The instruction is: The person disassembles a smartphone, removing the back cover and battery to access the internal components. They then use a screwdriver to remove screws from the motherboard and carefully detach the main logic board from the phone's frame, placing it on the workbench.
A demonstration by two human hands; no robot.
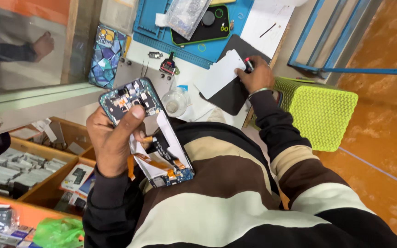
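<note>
The opened phone sits in your left hand, lifted off the bench and held close to your chest with its back cover off, so the circuit board, the white shielding and the orange flex cables all face you. Your fingers are wrapped around its edge and your thumb presses down on the upper part of the board, a firm grasp. Your right hand is stretched out to the bench, well apart from the phone, pinching a small red-tipped tool between the fingers while resting on a black pad. A white card lies on that pad, just beside your knuckles. Between the two hands stands a small clear plastic bottle on the white bench top. Farther out lies a blue work mat carrying a dark phone panel and a clear plastic bag. A phone case with a blue geometric pattern leans near the mat's left edge. To your right stands a lime-green plastic stool on the orange floor, and below your left arm wooden trays hold boxed parts.
</note>
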